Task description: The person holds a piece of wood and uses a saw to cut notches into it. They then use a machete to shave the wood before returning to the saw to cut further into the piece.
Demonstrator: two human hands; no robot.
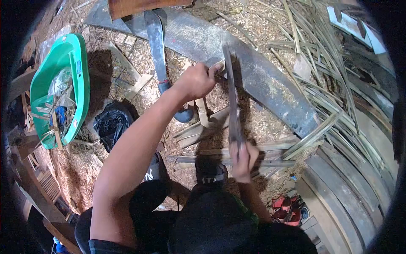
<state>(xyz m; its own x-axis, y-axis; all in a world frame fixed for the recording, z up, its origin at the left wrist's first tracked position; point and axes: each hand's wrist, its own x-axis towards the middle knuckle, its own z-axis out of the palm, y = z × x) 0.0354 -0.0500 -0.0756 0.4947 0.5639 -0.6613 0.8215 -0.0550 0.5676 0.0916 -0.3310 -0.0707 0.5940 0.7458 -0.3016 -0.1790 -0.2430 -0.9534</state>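
- Left hand: fingers curled tight, pinching a small pale bit of wood, light and raw-looking. That piece is up over the plank, right by the upper part of the tool.
- Right hand: wrapped around the lower end of a long, narrow, dark tool. Kinda blurry, so I can't tell exactly what its edge is like, or whether it's touching the wood.
- Under all that there's a smooth grey plank, powdered with pale dust. It looks bowed.
- Just past the left wrist lies a big knife: flat, scuffed grey metal, dark handle with a rounded butt, bit of red at the neck. Its far end meets a chunky reddish-brown wood block.
- Left side: crumpled shiny black plastic bag, then a glossy green plastic tub with curvy walls, holding splintery scraps and clear film.
- Right side: a messy heap of long thin wood strips, plus stacked grey-brown boards.
- Floor is all crumbly shavings.
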